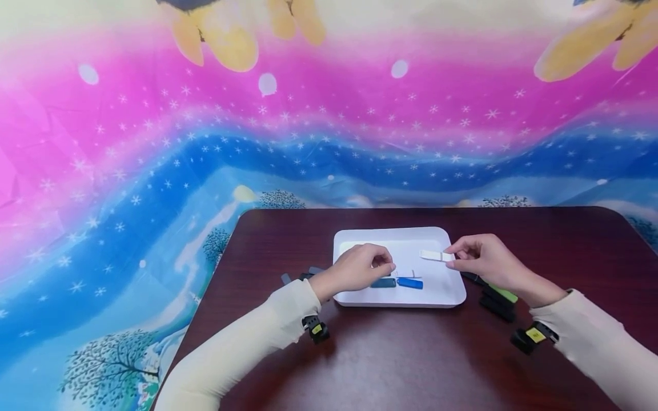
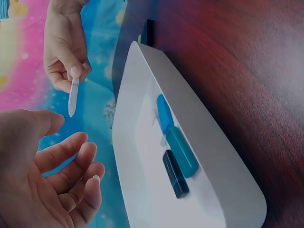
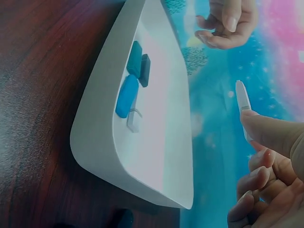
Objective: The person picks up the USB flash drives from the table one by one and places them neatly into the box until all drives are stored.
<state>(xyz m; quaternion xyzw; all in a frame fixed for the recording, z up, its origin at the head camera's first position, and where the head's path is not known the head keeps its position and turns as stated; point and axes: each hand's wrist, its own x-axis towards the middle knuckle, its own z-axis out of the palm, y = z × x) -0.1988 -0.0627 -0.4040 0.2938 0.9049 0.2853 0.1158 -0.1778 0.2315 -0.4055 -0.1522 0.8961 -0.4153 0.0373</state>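
My right hand (image 1: 488, 260) pinches a slim white USB stick (image 1: 434, 255) between thumb and fingers, above the right part of a white tray (image 1: 354, 299). The stick (image 3: 242, 97) has a seam across it and points toward my left hand. Over the tray's left part, my left hand (image 1: 362, 265) hovers with loosely bent fingers and nothing between them. In the tray lie a blue USB stick (image 1: 410, 283), a teal one (image 1: 384, 282), a dark one (image 2: 175, 174) and a whitish one (image 3: 134, 121). My left hand partly covers this group in the head view.
Right of the tray, several black pieces (image 1: 497, 302) and a green one (image 1: 504, 293) lie on the dark wooden table (image 1: 390, 354). More dark pieces (image 1: 286, 279) lie left of the tray, partly behind my left wrist. A printed cloth (image 1: 329, 114) hangs behind the table.
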